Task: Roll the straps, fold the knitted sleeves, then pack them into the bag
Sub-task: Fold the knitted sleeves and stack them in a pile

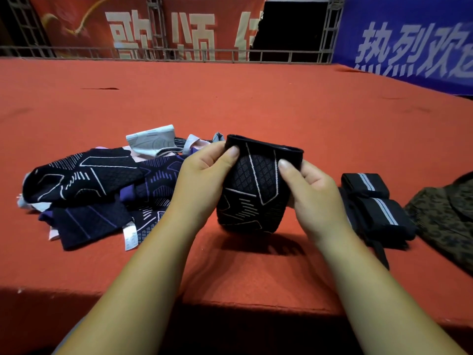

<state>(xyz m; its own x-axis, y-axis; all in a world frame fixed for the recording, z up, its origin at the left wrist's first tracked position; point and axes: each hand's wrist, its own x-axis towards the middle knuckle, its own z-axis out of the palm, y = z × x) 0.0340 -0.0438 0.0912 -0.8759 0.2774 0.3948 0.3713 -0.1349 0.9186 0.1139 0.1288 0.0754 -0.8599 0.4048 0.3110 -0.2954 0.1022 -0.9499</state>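
Your left grip (204, 180) and right grip (314, 198) both pinch the black knitted sleeve (256, 196) upright, thumbs curled onto its front. I cannot tell whether its lower end touches the red worktop (256, 98). The worktop's near edge runs at 6 o'clock under your forearms. Its surface stretches wide toward 12 o'clock, up to the metal railing (179, 51). At 9 o'clock a pile of sleeves (102, 190) lies just beside your left wrist. At 3 o'clock two rolled straps (384, 216) lie near, with the camouflage bag (445, 216) beyond them.
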